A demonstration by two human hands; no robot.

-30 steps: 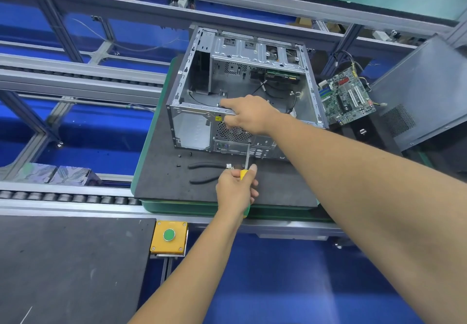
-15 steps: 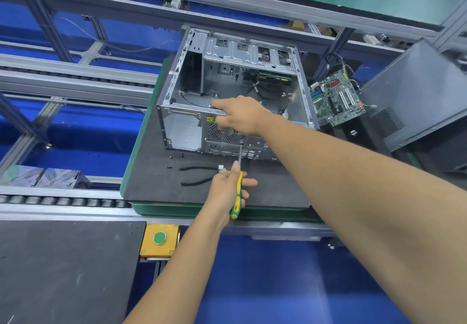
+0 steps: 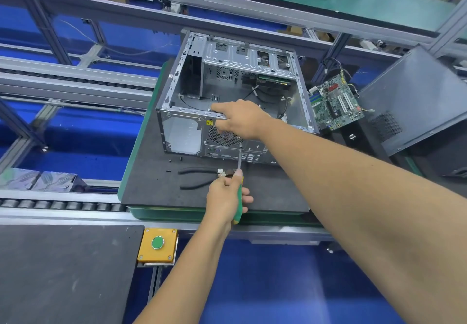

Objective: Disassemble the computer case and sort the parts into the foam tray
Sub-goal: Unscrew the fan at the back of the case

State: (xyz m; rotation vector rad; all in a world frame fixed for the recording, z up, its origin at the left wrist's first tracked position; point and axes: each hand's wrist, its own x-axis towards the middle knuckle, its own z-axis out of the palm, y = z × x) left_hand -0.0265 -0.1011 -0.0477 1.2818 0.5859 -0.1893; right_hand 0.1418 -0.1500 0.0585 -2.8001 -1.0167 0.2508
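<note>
A: Where's the case (image 3: 235, 101)?

B: On the dark foam mat (image 3: 151, 187), near the middle of the worktop (image 3: 177, 213), towards twelve o'clock from the person. Its side is off, so the open cavity faces up, and the rear panel with the fan grille and ports faces six o'clock.

A: And the hands?

B: The right hand (image 3: 240, 118) is on the near top rail of the case, fingers over the edge and thumb down on the rear panel, gripping the frame just above the grille. The left hand (image 3: 225, 197) is at six o'clock from the case, fingers wrapped round the green-and-yellow handle of a screwdriver (image 3: 239, 184). Its shaft points to twelve o'clock, and the tip meets the rear panel just below the grille.

A: Anything else on the mat?

B: Pliers (image 3: 199, 178) with black handles lie at nine o'clock from the left hand, just beside it. A few small dark screws (image 3: 174, 163) lie loose between the pliers and the case.

A: Parts already out?

B: A green motherboard (image 3: 334, 102) sits at three o'clock from the case, tilted, with wires trailing. Beyond it, further towards three o'clock, a dark side panel (image 3: 414, 96) leans at an angle. A yellow box with a green button (image 3: 157, 244) is at the worktop's near edge, at seven o'clock from the left hand.
</note>
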